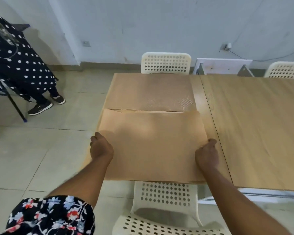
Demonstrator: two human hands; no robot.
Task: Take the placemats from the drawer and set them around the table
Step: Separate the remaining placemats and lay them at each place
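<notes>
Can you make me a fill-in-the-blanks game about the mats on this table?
1. The left hand and right hand grip the near placemat by its two ____ edges.
2. The far placemat lies in front of a white ____ with round holes.
3. The number of placemats on the table is ____.
4. The person's sleeve has a ____ print.

Missing words: side; chair; two; flower

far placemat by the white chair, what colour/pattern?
Far placemat: tan with a pale lattice pattern near its right corner, head view.
</notes>
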